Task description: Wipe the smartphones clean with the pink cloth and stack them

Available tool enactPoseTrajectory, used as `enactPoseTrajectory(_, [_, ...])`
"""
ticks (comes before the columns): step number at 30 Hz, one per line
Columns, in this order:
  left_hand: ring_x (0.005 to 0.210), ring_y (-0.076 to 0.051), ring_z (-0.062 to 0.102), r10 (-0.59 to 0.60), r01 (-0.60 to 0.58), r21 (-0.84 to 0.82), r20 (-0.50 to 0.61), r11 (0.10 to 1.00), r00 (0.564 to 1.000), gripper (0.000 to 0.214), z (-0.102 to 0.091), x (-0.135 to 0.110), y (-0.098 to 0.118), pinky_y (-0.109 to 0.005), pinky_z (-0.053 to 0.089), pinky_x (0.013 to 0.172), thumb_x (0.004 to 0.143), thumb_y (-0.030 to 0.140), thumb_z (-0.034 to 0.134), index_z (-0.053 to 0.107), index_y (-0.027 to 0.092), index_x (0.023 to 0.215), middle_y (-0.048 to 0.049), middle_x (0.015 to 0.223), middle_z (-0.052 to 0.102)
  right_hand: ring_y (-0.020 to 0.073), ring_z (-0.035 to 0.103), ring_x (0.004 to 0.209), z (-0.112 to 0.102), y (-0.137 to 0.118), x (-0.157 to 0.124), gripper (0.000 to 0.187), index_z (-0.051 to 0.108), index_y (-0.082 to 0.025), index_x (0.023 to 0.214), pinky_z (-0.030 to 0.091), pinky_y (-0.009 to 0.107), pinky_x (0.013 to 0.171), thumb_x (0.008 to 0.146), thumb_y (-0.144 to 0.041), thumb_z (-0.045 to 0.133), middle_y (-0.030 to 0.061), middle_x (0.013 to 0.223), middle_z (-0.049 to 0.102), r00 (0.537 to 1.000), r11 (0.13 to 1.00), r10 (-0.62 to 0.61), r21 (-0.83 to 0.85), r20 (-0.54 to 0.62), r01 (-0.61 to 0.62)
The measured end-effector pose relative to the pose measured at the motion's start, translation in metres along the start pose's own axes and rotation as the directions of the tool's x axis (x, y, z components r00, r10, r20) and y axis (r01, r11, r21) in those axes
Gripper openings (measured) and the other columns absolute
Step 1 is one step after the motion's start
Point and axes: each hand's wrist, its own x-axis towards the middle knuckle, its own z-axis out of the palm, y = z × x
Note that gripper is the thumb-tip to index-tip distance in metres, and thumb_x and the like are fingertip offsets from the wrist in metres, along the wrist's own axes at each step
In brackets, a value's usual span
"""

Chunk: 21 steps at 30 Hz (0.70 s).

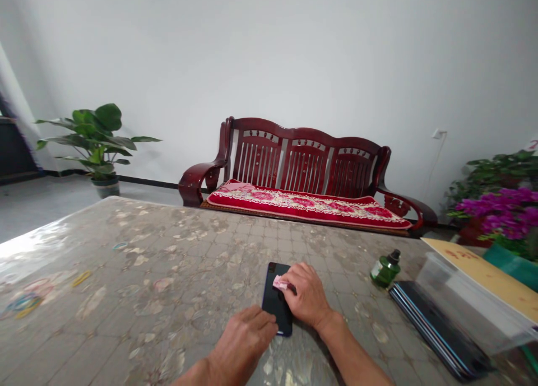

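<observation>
A dark smartphone (277, 316) lies flat on the patterned tablecloth in front of me, its screen facing up. My left hand (247, 335) is at its lower left edge, fingers bent and closed on the side of the phone. Above the upper part of the screen, my right hand (306, 293) pinches a small folded pink cloth (279, 283), pressing it to the glass. The palm side of both hands is hidden from view.
To the right are a green spray bottle (385, 268), a stack of phones (437, 324) and a clear plastic box (466, 302) with a yellow board (487, 268) on top. Rubber bands (29, 303) lie at the left. A wooden bench (302, 167) stands beyond the table (189, 263).
</observation>
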Motion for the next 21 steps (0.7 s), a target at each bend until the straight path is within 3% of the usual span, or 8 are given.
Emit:
enactPoseTrajectory(4, [0.069,-0.018,0.062,-0.039,0.039,-0.022,0.023,0.999,0.999,0.014,-0.005,0.000,0.003,-0.026,0.049,0.065,0.091,0.014,0.059,0.063,0.021,0.080,0.0001,0.079,0.070,0.0182,0.049,0.078,-0.003,-0.001,-0.006,0.009,0.067,-0.022,0.080,0.034,0.032,0.074,0.082,-0.015,0.062,0.0013,0.075,0.058,0.992,0.992,-0.115,0.067,0.059,0.111])
enactPoseTrajectory(8, [0.074,-0.017,0.066,-0.155,0.157,-0.169,0.027,0.973,0.988,0.014,-0.020,0.004,0.007,-0.024,0.051,0.073,0.091,0.022,0.060,0.067,0.023,0.080,0.0013,0.079,0.071,0.0183,0.049,0.078,-0.007,-0.003,-0.011,0.009,0.067,-0.023,0.080,0.035,0.033,0.074,0.082,-0.016,0.061,0.0011,0.074,0.058,0.990,0.988,-0.127,0.091,0.059,0.121])
enactPoseTrajectory(12, [0.089,-0.016,0.069,-0.379,0.365,-0.257,-0.007,0.895,0.925,0.021,-0.036,0.014,-0.001,-0.024,0.052,0.083,0.095,0.025,0.050,0.071,0.027,0.096,0.0004,0.094,0.074,0.0185,0.050,0.079,-0.008,-0.001,-0.012,0.009,0.067,-0.023,0.082,0.035,0.033,0.074,0.086,-0.019,0.059,0.0014,0.076,0.059,0.989,0.983,-0.143,0.120,0.030,0.139])
enactPoseTrajectory(15, [0.107,-0.020,0.066,-0.475,0.469,-0.162,0.007,0.868,0.880,0.032,-0.043,0.024,-0.020,-0.031,0.050,0.096,0.089,0.017,0.050,0.068,0.028,0.112,-0.0017,0.114,0.072,0.0192,0.050,0.080,-0.007,-0.001,-0.012,0.011,0.067,-0.023,0.085,0.035,0.033,0.075,0.089,-0.025,0.057,0.0023,0.078,0.059,0.987,0.981,-0.160,0.118,0.029,0.156])
enactPoseTrajectory(18, [0.120,-0.020,0.060,-0.450,0.456,-0.054,0.096,0.888,0.888,0.052,-0.046,0.038,-0.042,-0.036,0.043,0.108,0.079,0.003,0.048,0.065,0.026,0.122,-0.0042,0.129,0.067,0.0193,0.049,0.079,-0.007,-0.002,-0.012,0.012,0.067,-0.022,0.084,0.034,0.033,0.074,0.089,-0.025,0.057,0.0030,0.078,0.058,0.987,0.983,-0.158,0.102,0.036,0.153])
enactPoseTrajectory(21, [0.136,-0.023,0.045,-0.316,0.316,0.034,0.210,0.948,0.925,0.070,-0.047,0.056,-0.060,-0.042,0.035,0.115,0.069,-0.007,0.046,0.060,0.022,0.131,-0.0072,0.143,0.055,0.0189,0.049,0.078,-0.008,-0.003,-0.012,0.013,0.066,-0.021,0.081,0.034,0.033,0.072,0.089,-0.024,0.057,0.0032,0.078,0.058,0.985,0.983,-0.169,0.076,0.035,0.165])
